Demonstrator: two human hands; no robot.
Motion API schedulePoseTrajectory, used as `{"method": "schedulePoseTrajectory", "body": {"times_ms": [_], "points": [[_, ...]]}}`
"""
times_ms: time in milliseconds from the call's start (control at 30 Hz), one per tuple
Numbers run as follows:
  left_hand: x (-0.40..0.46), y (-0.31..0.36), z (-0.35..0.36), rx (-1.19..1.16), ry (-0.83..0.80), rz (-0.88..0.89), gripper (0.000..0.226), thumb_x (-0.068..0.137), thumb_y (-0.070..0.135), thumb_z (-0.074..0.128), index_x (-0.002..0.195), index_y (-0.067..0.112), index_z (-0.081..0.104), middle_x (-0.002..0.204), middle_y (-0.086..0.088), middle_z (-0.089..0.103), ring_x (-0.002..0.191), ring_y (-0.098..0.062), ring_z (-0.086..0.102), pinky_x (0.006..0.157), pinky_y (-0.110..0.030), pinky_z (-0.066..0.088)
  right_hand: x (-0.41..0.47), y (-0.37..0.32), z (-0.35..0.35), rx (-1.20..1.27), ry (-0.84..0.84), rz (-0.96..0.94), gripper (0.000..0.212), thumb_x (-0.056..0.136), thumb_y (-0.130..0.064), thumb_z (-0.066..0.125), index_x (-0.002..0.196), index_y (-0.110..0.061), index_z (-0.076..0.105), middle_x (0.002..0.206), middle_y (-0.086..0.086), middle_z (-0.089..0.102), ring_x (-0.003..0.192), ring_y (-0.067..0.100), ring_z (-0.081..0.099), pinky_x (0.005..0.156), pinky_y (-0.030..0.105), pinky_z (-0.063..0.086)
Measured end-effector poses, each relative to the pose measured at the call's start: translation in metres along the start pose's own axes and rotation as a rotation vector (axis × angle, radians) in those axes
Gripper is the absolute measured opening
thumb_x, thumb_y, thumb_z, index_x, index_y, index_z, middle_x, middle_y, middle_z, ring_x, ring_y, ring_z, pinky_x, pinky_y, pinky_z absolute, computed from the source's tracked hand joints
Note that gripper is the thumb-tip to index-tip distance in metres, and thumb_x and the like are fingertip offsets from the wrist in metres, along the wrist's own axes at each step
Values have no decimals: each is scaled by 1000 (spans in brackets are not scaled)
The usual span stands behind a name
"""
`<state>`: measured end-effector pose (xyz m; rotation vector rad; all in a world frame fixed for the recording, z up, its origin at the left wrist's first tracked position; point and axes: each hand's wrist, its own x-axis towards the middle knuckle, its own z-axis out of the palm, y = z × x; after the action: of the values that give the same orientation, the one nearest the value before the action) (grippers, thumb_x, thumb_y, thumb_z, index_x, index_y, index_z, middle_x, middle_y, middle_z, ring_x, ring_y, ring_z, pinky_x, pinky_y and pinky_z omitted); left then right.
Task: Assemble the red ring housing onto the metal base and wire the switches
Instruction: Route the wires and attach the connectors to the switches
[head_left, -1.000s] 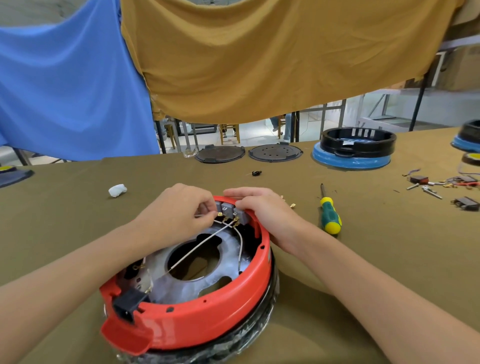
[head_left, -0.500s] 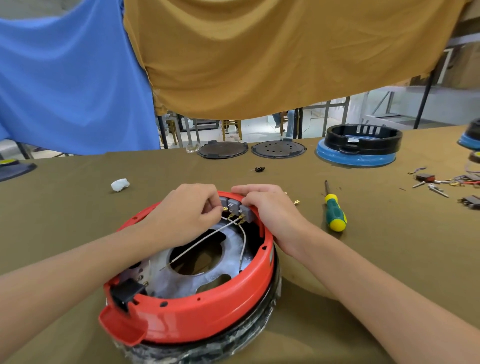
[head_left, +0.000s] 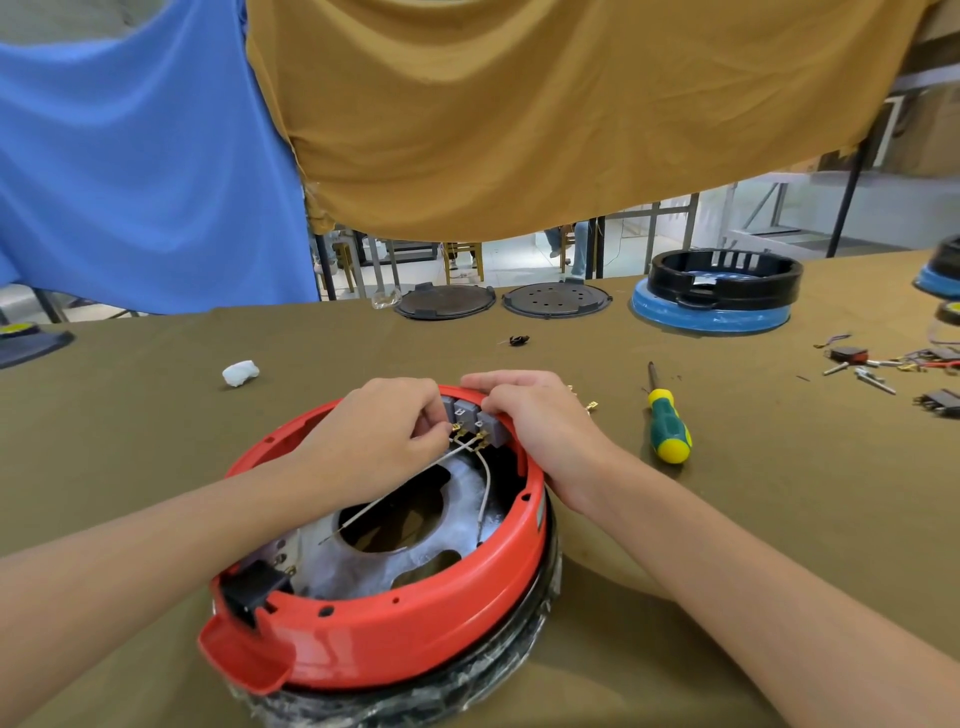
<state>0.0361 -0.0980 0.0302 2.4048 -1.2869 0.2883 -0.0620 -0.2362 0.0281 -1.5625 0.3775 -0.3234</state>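
Note:
The red ring housing sits on the shiny metal base, which rests on a black, plastic-wrapped body. Grey switches line the housing's far inner wall. My left hand pinches the brass terminal of a white wire at the leftmost switch. A second white wire curves down from the switches to the base. My right hand grips the far rim of the housing, its fingers curled over the rim and switches from behind.
A green and yellow screwdriver lies right of the housing. Loose switches, wires and screws lie at the far right. Two dark round plates, a black ring on a blue base and a white wad stand farther back.
The view has shifted slightly. My left hand's fingertips have moved in closer to the leftmost switch with the wire terminal; my right hand stays on the rim.

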Motion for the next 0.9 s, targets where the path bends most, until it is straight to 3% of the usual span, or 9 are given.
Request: {"method": "schedulePoseTrajectory", "body": {"times_ms": [233,500,733,900], "points": [[0,2,1,-13,10,-30,18,88,23,63,72,27,58,64,11,62,66,-5,57,65,-35,50,1,0,0,-14,-5,-10,42,86,3,45,115,-14,71,110,31,67,80,23,59,80,36,53],[3,8,2,13,8,-88,19,86,24,64,68,28,58,62,12,62,64,-3,58,57,-25,43,2,1,0,6,-12,-12,41,88,3,44,116,-13,70,113,34,64,79,23,55,75,32,48],[2,13,5,36,20,-129,20,87,24,63,68,29,58,65,14,62,66,-2,59,56,-20,41,6,5,-1,-7,-16,-18,41,88,0,45,115,-16,71,106,24,72,80,21,64,76,31,56],[6,16,6,38,21,-130,23,88,24,63,67,30,58,64,14,62,64,-2,59,52,-19,37,6,5,-2,-17,-11,-15,41,88,0,46,115,-17,71,96,22,72,74,19,58,70,27,51]]}}
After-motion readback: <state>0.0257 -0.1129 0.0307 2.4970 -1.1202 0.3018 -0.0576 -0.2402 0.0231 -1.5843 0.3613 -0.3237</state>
